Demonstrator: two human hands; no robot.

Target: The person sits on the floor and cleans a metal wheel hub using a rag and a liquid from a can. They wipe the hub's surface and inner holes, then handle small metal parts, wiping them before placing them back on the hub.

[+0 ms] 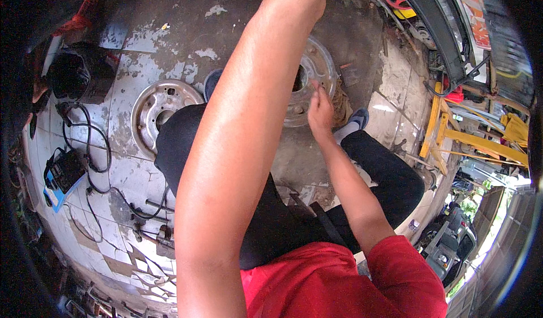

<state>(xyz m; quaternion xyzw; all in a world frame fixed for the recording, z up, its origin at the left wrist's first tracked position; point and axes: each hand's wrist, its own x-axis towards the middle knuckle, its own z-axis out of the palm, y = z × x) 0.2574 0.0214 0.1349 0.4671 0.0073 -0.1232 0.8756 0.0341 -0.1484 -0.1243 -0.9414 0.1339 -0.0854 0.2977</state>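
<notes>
A bare steel wheel rim [325, 58] lies on the floor between my feet, partly covered by my raised left forearm. Close to its centre hole, over the right side of the disc, is my right hand [321, 111]. Its fingers are drawn together, and whatever they pinch, if anything, is too small to make out. My left arm stretches up across the middle of the picture, with the hand itself past the top edge. To the left, a second steel wheel rim [142, 106] rests on the tiles, its right part hidden behind my knee.
A black welding helmet-like shell [79, 72] stands at the far left. Below it sits a black and blue welding machine [65, 174] with cables [104, 148] looping over the tiles. Metal tools [155, 233] lie nearby. A yellow metal frame [432, 126] stands at the right.
</notes>
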